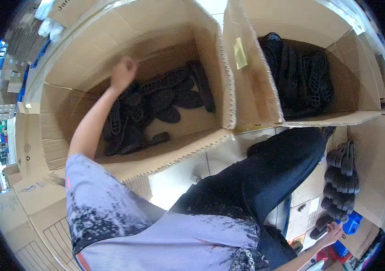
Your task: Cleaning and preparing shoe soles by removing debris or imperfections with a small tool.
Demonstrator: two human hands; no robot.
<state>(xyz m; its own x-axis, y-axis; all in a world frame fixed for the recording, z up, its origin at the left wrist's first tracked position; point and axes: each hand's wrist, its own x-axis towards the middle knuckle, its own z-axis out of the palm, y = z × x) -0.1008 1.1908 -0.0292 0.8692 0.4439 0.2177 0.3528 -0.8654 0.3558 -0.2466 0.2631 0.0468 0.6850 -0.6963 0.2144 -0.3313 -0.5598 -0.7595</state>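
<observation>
My left hand (124, 73) is over the left cardboard box (131, 34), near its far wall. Its fingers are loosely curled in and I see nothing in them. Below it, several black shoe soles (161, 99) lie scattered on the box floor, some showing a tread pattern. At the lower right, my right hand (334, 233) is beside the near end of a row of stacked dark soles (342, 180). Its fingers are bent together there, small in the picture, and what they hold cannot be made out.
A second cardboard box (310, 16) on the right holds a pile of black soles (291, 77). Yellow tape (240, 53) sticks to its flap. My dark-trousered leg (269, 167) stretches before the boxes. A blue object (352, 223) lies by my right hand. More cartons (39, 198) stand at left.
</observation>
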